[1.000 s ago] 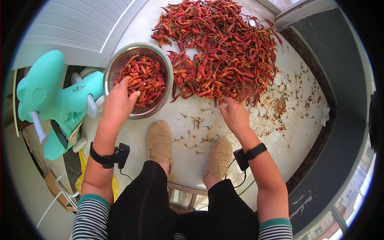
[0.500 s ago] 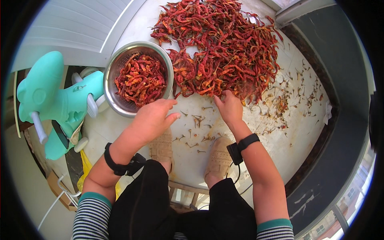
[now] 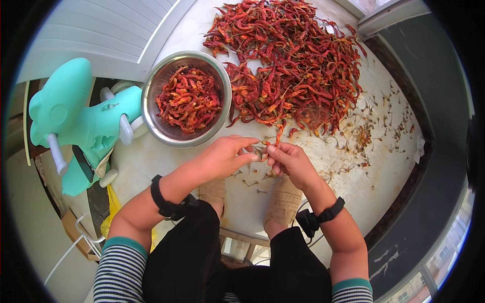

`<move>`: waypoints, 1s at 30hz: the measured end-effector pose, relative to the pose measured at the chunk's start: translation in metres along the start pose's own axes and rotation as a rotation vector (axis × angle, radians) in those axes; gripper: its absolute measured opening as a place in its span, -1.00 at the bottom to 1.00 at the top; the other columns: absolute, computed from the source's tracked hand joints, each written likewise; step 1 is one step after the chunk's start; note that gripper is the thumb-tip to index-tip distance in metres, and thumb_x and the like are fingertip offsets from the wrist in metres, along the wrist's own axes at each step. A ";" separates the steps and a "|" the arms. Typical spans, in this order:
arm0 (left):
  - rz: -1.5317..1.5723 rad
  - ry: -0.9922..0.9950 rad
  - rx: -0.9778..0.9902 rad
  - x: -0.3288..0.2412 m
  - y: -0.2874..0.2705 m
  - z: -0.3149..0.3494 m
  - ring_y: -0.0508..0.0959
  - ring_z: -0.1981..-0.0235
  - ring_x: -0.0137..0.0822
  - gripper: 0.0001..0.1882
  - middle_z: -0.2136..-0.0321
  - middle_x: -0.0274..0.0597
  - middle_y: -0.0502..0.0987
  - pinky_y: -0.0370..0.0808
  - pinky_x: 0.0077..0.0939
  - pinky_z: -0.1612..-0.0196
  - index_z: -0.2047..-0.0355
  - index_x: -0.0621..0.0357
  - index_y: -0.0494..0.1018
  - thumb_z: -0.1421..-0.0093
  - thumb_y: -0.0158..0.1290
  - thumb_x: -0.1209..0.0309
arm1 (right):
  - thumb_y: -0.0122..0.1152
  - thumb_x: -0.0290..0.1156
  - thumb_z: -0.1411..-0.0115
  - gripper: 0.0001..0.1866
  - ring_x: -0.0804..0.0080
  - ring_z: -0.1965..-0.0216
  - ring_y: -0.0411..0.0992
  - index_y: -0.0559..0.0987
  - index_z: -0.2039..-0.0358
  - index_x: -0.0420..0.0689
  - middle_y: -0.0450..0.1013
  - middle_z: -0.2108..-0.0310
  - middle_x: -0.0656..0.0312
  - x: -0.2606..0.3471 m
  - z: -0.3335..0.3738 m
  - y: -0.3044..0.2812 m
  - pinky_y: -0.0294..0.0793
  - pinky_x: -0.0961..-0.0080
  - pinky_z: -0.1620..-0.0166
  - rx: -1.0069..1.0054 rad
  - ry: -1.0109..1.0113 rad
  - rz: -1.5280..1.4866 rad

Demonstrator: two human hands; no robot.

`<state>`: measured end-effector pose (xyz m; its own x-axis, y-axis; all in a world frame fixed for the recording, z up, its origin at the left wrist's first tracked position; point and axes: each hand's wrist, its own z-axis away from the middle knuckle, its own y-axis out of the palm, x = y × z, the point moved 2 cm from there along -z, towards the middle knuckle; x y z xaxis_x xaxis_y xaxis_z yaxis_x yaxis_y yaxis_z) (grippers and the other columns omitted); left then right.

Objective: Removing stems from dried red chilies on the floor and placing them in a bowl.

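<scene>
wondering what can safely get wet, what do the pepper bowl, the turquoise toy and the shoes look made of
Pepper bowl: metal, probably stainless steel; shiny, with bright reflections around the rim.
Turquoise toy: most likely moulded plastic; smooth, evenly coloured, rounded forms.
Shoes: perhaps suede or a synthetic lookalike; matte tan with small patterning, but the look leaves it open.

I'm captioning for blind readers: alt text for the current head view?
A person's bare right hand pinches a thin dried red chili pepper, with the bare left hand close beside it. Beyond, a round silver metal colander of dried red chilies stands left of a large heap of the same on a pale floor.
</scene>
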<state>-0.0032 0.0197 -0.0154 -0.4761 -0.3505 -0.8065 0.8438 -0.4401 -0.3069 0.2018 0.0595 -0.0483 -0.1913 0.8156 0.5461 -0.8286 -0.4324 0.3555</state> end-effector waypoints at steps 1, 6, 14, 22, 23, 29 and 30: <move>0.149 -0.024 0.014 -0.002 0.002 -0.001 0.55 0.26 -0.40 -0.63 0.25 -0.20 0.58 0.51 -0.48 0.19 -0.04 0.19 0.49 -0.29 0.09 0.28 | 0.15 -0.18 -0.32 -0.75 0.74 0.59 0.37 0.58 0.31 -0.09 0.49 0.53 0.43 0.004 0.004 0.004 0.30 0.77 0.49 0.033 0.001 -0.035; 0.476 -0.074 -0.001 0.011 0.011 -0.002 0.54 0.21 -0.48 -0.66 0.17 -0.24 0.56 0.52 -0.49 0.12 -0.03 0.22 0.48 -0.35 0.02 0.28 | 0.02 -0.14 -0.38 -0.66 0.70 0.58 0.36 0.58 0.26 -0.16 0.54 0.48 0.35 0.014 0.012 0.025 0.32 0.73 0.48 0.098 -0.052 0.109; 1.029 -0.159 -0.051 0.002 0.008 -0.002 0.56 0.05 -0.28 -0.76 0.02 -0.10 0.51 0.53 -0.34 -0.05 0.06 0.28 0.40 -0.40 -0.11 0.38 | -0.18 -0.10 -0.42 -0.57 0.65 0.54 0.36 0.55 0.26 -0.17 0.49 0.52 0.34 0.009 0.018 0.032 0.36 0.67 0.41 0.277 -0.018 0.173; 1.044 -0.210 0.061 0.001 0.011 0.000 0.58 0.10 -0.24 -0.89 0.16 -0.01 0.54 0.54 -0.40 0.07 0.18 0.22 0.34 -0.33 -0.02 0.48 | -0.09 -0.07 -0.39 -0.59 0.64 0.52 0.33 0.50 0.38 -0.15 0.40 0.56 0.37 0.012 0.027 0.043 0.35 0.67 0.41 0.386 -0.035 0.246; 1.045 -0.208 0.060 0.000 0.010 0.000 0.58 0.10 -0.24 -0.89 0.16 -0.01 0.54 0.54 -0.40 0.07 0.18 0.22 0.34 -0.33 -0.02 0.48 | -0.09 -0.07 -0.39 -0.59 0.64 0.52 0.33 0.50 0.38 -0.15 0.40 0.56 0.37 0.015 0.029 0.042 0.35 0.67 0.41 0.386 -0.035 0.248; 1.095 -0.216 -0.071 -0.006 0.004 0.002 0.59 0.24 -0.30 -0.87 0.26 -0.10 0.54 0.54 -0.44 0.21 0.21 0.20 0.33 -0.29 0.05 0.49 | 0.25 -0.28 -0.25 -0.77 0.71 0.50 0.31 0.47 0.43 -0.15 0.40 0.53 0.39 0.023 0.042 0.041 0.32 0.73 0.44 -0.012 -0.199 0.617; 1.083 -0.223 -0.076 -0.008 0.005 0.003 0.59 0.25 -0.31 -0.87 0.27 -0.12 0.54 0.54 -0.44 0.22 0.21 0.20 0.33 -0.29 0.06 0.49 | 0.28 -0.35 -0.22 -0.81 0.71 0.49 0.32 0.49 0.43 -0.15 0.41 0.51 0.39 0.019 0.041 0.041 0.33 0.73 0.43 -0.113 -0.314 0.414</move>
<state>0.0038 0.0180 -0.0090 0.4954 -0.6639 -0.5601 0.8502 0.2385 0.4694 0.1855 0.0420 0.0077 -0.3623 0.4238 0.8302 -0.7721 -0.6353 -0.0127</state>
